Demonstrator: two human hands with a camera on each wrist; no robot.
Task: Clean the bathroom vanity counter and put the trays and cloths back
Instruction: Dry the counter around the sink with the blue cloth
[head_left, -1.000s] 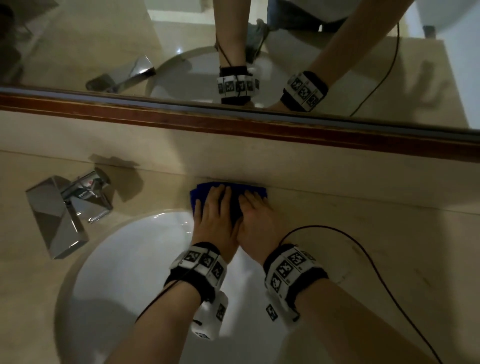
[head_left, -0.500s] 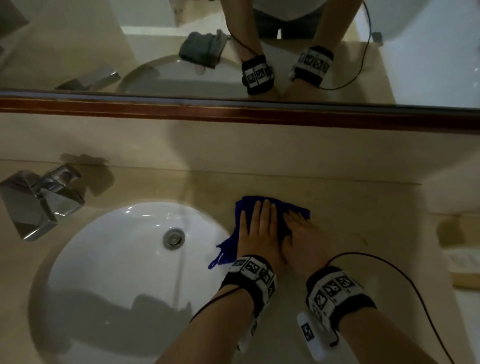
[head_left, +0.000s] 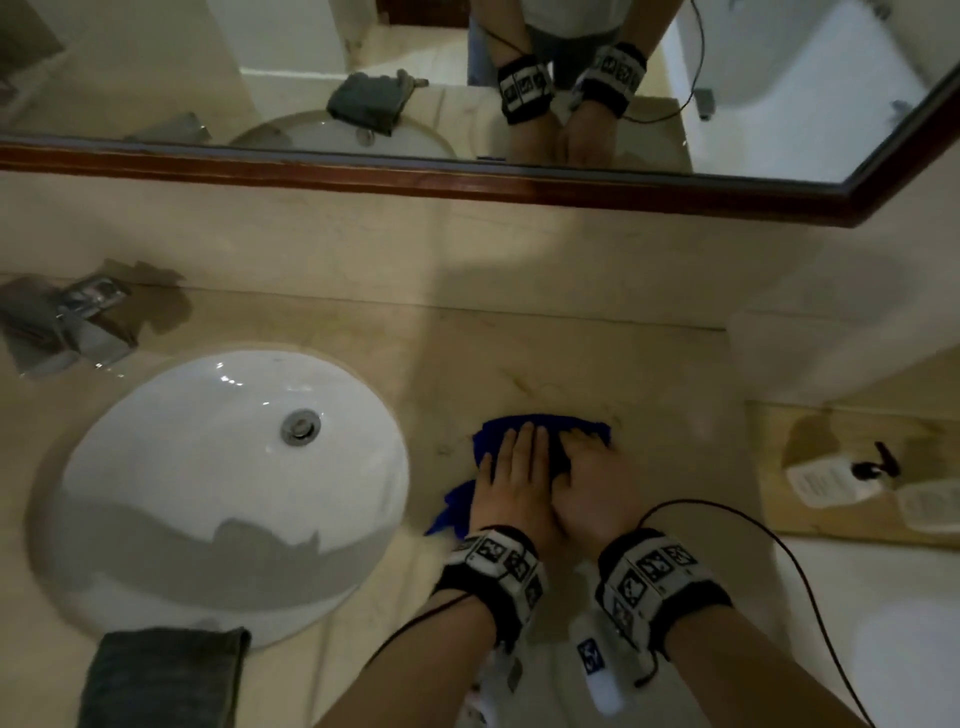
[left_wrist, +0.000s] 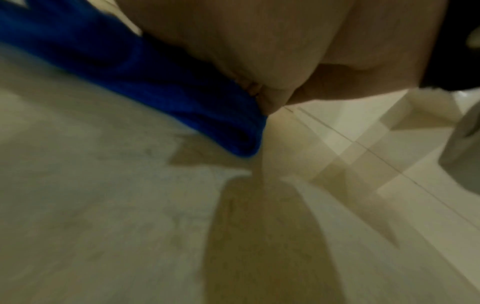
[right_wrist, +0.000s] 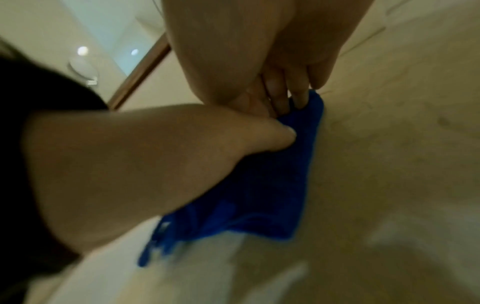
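Head view takes in the beige counter (head_left: 545, 364) first, with the white sink (head_left: 218, 483) sunk into it at about nine o'clock from the hands; the bowl looks empty save for its drain plug (head_left: 300, 426). At three o'clock, well apart, a wooden tray (head_left: 779, 467) holds two small pale bottles (head_left: 826, 483), one with a dark pump top. A folded grey cloth (head_left: 166, 675) lies at seven o'clock, by the sink's near rim. The blue cloth (head_left: 540, 428) sits on the counter just right of the sink, under both hands. It looks soft, light and limp, likely to bunch or slide rather than resist, so flat pressure over its middle should steer it best, and a loose corner would do for lifting. The left hand (head_left: 511, 483) lies flat on it, fingers straight and together. The right hand (head_left: 592, 488) presses beside it, fingertips (right_wrist: 298, 100) digging into the far edge, gripping nothing.
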